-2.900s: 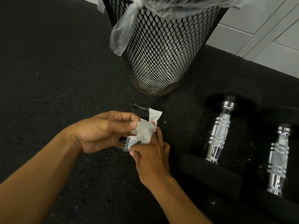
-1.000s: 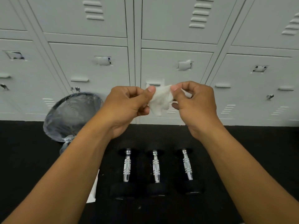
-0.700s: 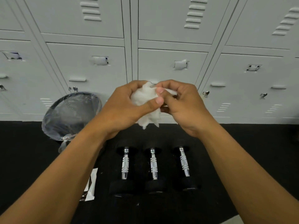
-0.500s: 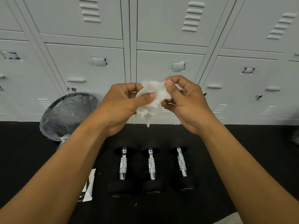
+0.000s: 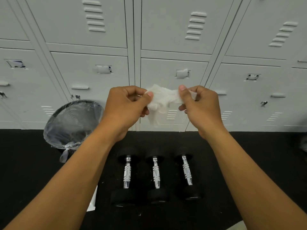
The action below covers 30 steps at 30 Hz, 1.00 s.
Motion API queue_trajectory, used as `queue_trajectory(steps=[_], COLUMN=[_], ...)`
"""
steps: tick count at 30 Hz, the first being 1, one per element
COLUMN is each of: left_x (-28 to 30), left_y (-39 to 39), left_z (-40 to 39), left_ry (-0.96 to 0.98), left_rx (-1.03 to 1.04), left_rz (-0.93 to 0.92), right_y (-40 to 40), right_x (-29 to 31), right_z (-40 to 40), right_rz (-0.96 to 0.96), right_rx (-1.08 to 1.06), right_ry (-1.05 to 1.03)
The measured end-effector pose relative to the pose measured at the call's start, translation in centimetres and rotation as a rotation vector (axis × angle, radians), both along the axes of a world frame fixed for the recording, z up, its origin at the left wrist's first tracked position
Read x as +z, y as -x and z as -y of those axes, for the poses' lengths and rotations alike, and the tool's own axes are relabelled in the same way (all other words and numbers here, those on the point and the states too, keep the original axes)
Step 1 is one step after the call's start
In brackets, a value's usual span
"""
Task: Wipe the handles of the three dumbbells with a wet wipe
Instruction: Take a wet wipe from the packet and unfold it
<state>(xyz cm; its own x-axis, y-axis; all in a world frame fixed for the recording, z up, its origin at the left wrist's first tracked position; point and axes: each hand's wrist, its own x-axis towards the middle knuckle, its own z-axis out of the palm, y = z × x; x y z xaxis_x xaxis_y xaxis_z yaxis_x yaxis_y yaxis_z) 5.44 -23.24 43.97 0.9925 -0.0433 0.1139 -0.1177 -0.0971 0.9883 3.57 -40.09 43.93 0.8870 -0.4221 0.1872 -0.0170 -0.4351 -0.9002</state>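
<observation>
A crumpled white wet wipe stretches between both hands, held up in front of the lockers. My left hand pinches its left end and my right hand pinches its right end. Far below on the black floor lie three dumbbells side by side, each with black heads and a chrome handle: the left dumbbell, the middle dumbbell and the right dumbbell. Neither hand is near them.
A mesh bin with a clear plastic liner stands at the left against a wall of grey lockers. A white wipe wrapper lies on the floor left of the dumbbells, partly hidden by my left forearm.
The wipe came out of its wrapper and the view rose from the floor. In the last half second my hands have moved apart, pulling the bunched wipe wider between them.
</observation>
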Motion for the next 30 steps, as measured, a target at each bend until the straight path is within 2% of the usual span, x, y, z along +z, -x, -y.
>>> queue_trajectory(steps=[4, 7, 9, 12, 14, 18, 21, 23, 25, 27, 30], left_x=[0.7, 1.0, 1.1, 1.0, 0.9, 1.0, 1.1, 1.1, 0.9, 0.7, 0.8], left_y=[0.2, 0.1, 0.0, -0.3, -0.5, -0.6, -0.6, -0.6, -0.5, -0.4, -0.3], left_z=[0.2, 0.1, 0.1, -0.2, -0.7, -1.3, -1.3, -1.4, -1.3, -1.0, -0.4], left_ry=[0.222, 0.308, 0.327, 0.335, 0.321, 0.291, 0.298, 0.259, 0.114, -0.049, -0.136], left_rx=[-0.079, -0.138, -0.177, -0.19, -0.199, -0.224, -0.278, -0.323, -0.306, -0.227, -0.109], left_rz=[-0.143, -0.172, -0.195, -0.243, -0.271, -0.309, -0.303, -0.264, -0.193, -0.115, -0.015], right_y=[1.6, 2.2, 2.2, 2.1, 1.8, 1.5, 1.5, 1.1, 0.8, 0.8, 1.1], right_x=[0.3, 0.1, -0.1, -0.1, 0.1, 0.4, 0.4, 0.4, 0.5, 0.4, 0.3], right_z=[-1.0, -1.4, -1.3, -0.7, 0.2, 1.5, 0.9, 0.7, 0.8, 0.7, 0.0], right_rz=[0.267, 0.24, 0.158, 0.078, 0.052, -0.057, -0.106, -0.092, -0.061, -0.042, -0.01], right_rx=[0.123, 0.392, 0.494, 0.518, 0.527, 0.59, 0.658, 0.574, 0.432, 0.339, 0.301], right_ry=[0.321, 0.422, 0.38, 0.292, 0.123, -0.381, -0.567, -0.659, -0.671, -0.568, -0.496])
